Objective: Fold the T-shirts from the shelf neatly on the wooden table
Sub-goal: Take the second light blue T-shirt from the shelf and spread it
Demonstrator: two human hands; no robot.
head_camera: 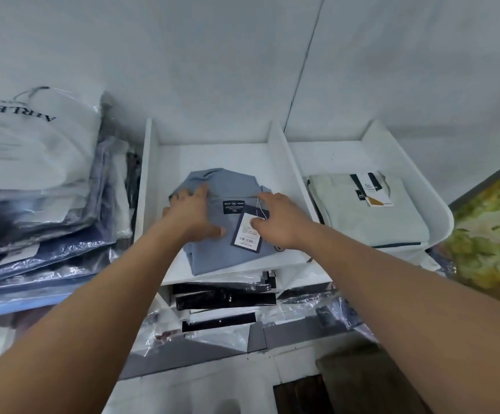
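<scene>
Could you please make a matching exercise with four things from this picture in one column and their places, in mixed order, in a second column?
Things:
1. blue shirt
2. pale shirt
3. bagged clothes stack
4. left hand

Places:
A. right compartment of the white shelf
B. left of the shelf, outside it
C. middle compartment, under both hands
D. on the blue shirt, opposite the right hand

Pairs: 1-C, 2-A, 3-B, 4-D
</scene>
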